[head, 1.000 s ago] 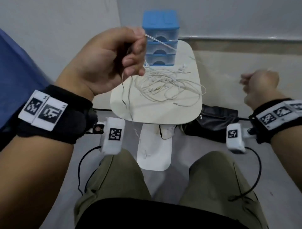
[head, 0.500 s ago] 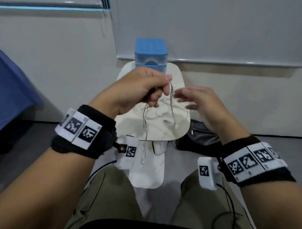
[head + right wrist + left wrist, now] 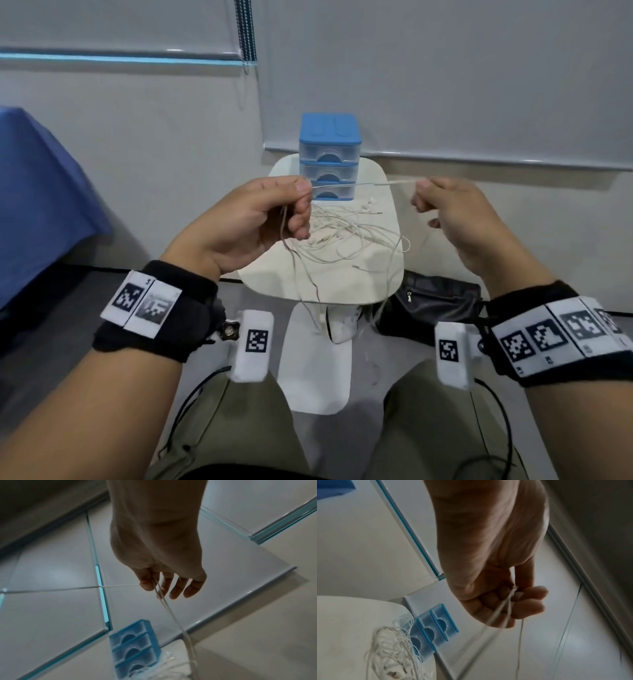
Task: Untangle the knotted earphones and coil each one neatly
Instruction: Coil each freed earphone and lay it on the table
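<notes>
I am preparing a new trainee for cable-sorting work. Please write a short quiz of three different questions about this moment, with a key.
1. True or false: the thin white earphone cable is stretched between the left hand and the right hand.
2. Where does the blue three-drawer plastic organiser stand? A) at the far edge of the small white rounded table B) on the floor C) on the person's lap
3. Fill in: the pile of tangled white earphones lies on the ____.

Key: 1 true; 2 A; 3 table.
</notes>
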`<action>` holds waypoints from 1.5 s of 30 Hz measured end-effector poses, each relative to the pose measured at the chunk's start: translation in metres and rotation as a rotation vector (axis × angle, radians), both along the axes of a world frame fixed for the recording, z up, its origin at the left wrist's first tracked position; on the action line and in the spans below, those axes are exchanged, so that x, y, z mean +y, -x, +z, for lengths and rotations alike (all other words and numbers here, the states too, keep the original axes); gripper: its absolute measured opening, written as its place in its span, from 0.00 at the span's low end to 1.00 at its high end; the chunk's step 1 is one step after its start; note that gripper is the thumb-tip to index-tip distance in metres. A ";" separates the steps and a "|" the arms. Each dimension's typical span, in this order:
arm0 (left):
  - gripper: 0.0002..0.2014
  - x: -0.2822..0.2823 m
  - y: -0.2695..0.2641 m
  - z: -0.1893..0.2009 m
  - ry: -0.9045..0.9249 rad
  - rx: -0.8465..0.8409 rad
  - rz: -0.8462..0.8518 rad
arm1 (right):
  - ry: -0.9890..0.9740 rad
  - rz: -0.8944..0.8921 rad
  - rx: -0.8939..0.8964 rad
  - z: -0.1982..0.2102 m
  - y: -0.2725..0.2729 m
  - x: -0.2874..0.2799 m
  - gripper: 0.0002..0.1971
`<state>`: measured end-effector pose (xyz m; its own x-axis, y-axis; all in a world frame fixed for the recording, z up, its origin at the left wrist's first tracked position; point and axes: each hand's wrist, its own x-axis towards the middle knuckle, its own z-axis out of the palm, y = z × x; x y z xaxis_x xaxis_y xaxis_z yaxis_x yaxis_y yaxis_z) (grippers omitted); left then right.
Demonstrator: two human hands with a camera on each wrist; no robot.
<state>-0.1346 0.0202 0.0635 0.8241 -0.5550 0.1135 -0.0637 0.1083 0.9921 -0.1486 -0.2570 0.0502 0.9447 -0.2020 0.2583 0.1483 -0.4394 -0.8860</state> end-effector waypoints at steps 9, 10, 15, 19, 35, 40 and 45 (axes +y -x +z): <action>0.18 -0.014 0.014 0.000 -0.047 0.001 0.027 | 0.148 -0.067 0.120 -0.017 0.011 -0.003 0.13; 0.19 -0.018 0.014 0.002 -0.054 0.004 0.047 | 0.123 0.079 0.097 -0.013 0.014 0.010 0.19; 0.18 -0.026 0.017 0.009 -0.148 -0.053 0.121 | -0.096 0.598 0.071 0.005 0.028 0.064 0.06; 0.17 -0.016 0.022 0.007 -0.262 -0.117 0.130 | 0.059 0.483 0.024 0.027 0.031 0.061 0.12; 0.20 -0.028 0.003 -0.001 -0.054 -0.069 0.078 | 0.096 0.238 -0.102 0.033 -0.007 0.068 0.11; 0.22 -0.026 -0.019 0.007 0.006 0.001 0.052 | 0.012 0.228 -0.031 0.032 -0.043 0.062 0.11; 0.20 -0.026 -0.042 0.008 0.080 0.085 0.046 | 0.019 0.307 0.097 0.029 -0.064 0.060 0.12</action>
<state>-0.0928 -0.0061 0.0712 0.8568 -0.5087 0.0848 0.0133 0.1862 0.9824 -0.0846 -0.1970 0.0797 0.9812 0.0998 0.1650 0.1915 -0.4040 -0.8945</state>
